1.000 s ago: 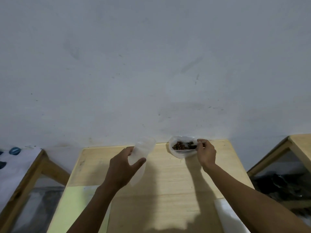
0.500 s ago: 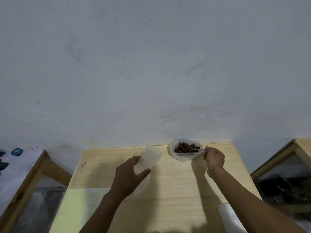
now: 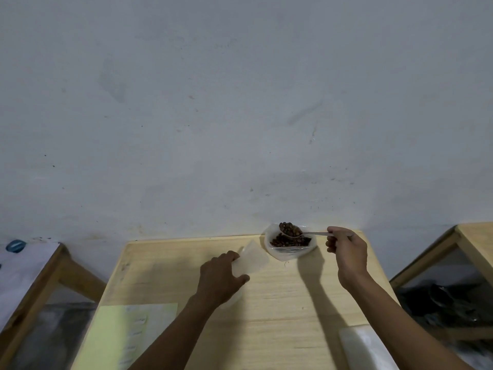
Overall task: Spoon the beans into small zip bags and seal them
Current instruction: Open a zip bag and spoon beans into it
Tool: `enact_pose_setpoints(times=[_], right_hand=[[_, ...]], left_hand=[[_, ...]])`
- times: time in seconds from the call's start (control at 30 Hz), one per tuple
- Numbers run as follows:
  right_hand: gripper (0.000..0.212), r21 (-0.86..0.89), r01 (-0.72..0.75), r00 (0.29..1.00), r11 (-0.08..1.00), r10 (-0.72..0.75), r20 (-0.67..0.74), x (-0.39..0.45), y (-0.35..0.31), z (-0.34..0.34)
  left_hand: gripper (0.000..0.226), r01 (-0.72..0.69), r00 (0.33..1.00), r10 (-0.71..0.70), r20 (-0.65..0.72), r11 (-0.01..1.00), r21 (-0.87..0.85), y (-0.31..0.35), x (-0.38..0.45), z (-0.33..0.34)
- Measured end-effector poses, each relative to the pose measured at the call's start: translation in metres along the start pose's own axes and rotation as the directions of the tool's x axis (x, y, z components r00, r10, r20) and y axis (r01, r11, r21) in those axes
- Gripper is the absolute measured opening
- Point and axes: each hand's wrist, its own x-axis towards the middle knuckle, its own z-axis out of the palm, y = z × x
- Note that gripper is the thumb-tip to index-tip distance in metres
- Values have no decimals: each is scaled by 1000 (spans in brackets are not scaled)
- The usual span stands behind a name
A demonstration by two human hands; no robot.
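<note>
A spoon point(image 3: 306, 233) heaped with beans point(image 3: 290, 230) is gripped in the right hand point(image 3: 346, 249), just above the bean container point(image 3: 289, 253) to that hand's left. A small zip bag point(image 3: 252, 259), seemingly empty, is pinched by the left hand point(image 3: 220, 280).

I log a pale wooden table point(image 3: 280, 303) set against a scuffed grey wall point(image 3: 240, 102), with a yellow sheet point(image 3: 120, 337) at its near left corner and a white packet point(image 3: 365, 348) at its near right edge. To the left I see a second wooden frame point(image 3: 34, 284) carrying a white sheet point(image 3: 21, 265) with a blue mark point(image 3: 16, 245). To the right stands another wooden frame point(image 3: 469, 244) with dark, indistinct items point(image 3: 448, 303) under it.
</note>
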Motion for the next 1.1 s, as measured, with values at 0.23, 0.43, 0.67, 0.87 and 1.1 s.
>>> enact_pose_setpoints(times=[0.23,0.43,0.67,0.87,1.1], right_hand=[[21,-48,44,988,998,-36,147,-31,5,6],[21,-104,77,969,992,-50,240,-42,26,19],[24,-120,158,938,980,-111,327,-51,35,27],[25,-123,209,926,970,-156,343,-47,43,34],[24,-110,231,926,967,-184,328,-42,45,38]], left_hand=[[56,-10,1000,11,-13,1000,13,5,20,5],[50,-32,999,33,-32,999,28,-4,30,10],[45,-31,996,35,-76,999,42,-14,33,19],[47,-5,996,9,-83,999,52,-21,39,22],[50,21,996,-19,-87,1000,24,-28,46,25]])
